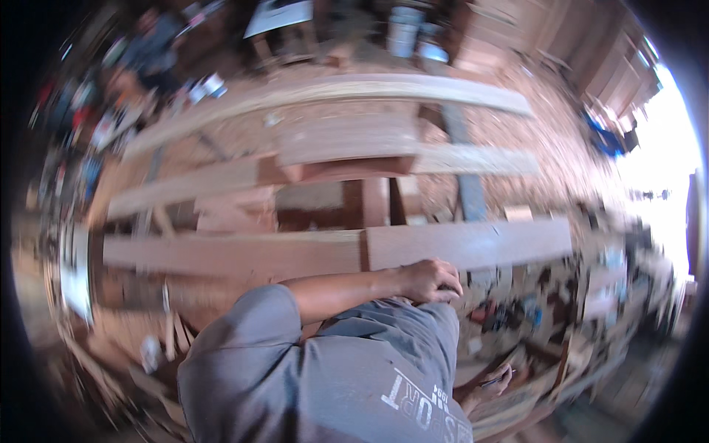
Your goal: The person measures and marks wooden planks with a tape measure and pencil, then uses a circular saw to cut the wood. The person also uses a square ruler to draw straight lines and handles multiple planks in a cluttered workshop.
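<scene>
My left arm crosses in front of my grey shirt. My left hand (430,280) has its fingers curled in, close to the near edge of a long pale wooden board (469,245); whether anything is inside the fingers is hidden. Low on the right, my right hand (496,384) is closed around a thin, dark, pen-like stick (489,382). Another board (236,253) meets the first end to end, with a dark seam between them. Both lie crosswise before me. Motion blurs much of the view.
Beyond lie a block-like wooden piece (347,140) across a middle board (476,159), and a long far beam (332,88). Wood shavings (502,133) cover the floor. Buckets (405,33) and a small white-topped table (281,16) stand behind. A person (151,48) is at far left.
</scene>
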The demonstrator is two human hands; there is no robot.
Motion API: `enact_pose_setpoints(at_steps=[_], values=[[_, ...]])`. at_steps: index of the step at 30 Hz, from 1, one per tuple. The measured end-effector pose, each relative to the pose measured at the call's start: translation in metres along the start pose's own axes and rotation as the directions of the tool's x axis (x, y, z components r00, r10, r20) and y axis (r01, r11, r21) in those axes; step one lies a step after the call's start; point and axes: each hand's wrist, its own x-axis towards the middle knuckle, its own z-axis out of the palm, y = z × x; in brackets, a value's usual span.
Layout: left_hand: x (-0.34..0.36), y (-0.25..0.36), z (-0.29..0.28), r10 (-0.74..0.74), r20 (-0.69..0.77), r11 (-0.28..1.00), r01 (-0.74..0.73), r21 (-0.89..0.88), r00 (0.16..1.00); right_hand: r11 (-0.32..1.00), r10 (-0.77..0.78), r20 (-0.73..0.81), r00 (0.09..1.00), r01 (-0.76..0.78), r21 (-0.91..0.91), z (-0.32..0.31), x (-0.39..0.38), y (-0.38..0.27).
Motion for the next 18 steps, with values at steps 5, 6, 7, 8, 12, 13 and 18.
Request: enact_pose_setpoints(at_steps=[5, 6, 7, 8, 12, 13, 18], values=[[-0.045, 0.014, -0.02, -0.083, -0.33, 0.993, 0.106, 0.054, 0.94, 0.841, -0.464, 0.34, 0.818, 0.287, 0.459, 0.066, 0.06, -0.133], [-0.053, 0.018, -0.024, -0.099, -0.391, 0.986, 0.143, 0.086, 0.915, 0.773, -0.564, 0.353, 0.746, 0.328, 0.543, 0.073, 0.067, -0.163], [-0.061, 0.021, -0.031, -0.091, -0.461, 0.978, 0.167, 0.127, 0.883, 0.717, -0.612, 0.36, 0.704, 0.301, 0.629, 0.089, 0.071, -0.186], [-0.072, 0.027, -0.035, -0.085, -0.531, 0.967, 0.199, 0.162, 0.843, 0.659, -0.658, 0.372, 0.655, 0.262, 0.705, 0.102, 0.072, -0.207], [-0.123, 0.051, -0.045, -0.109, -0.761, 0.898, 0.391, 0.2, 0.64, 0.434, -0.874, 0.294, 0.386, 0.348, 0.831, 0.162, 0.065, -0.274], [-0.139, 0.058, -0.045, -0.074, -0.811, 0.856, 0.454, 0.247, 0.58, 0.37, -0.919, 0.27, 0.287, 0.393, 0.842, 0.175, 0.06, -0.289], [-0.196, 0.098, -0.017, -0.064, -0.977, 0.806, 0.588, 0.069, 0.203, -0.012, -0.997, 0.018, -0.081, 0.36, 0.933, 0.183, 0.004, -0.361]])
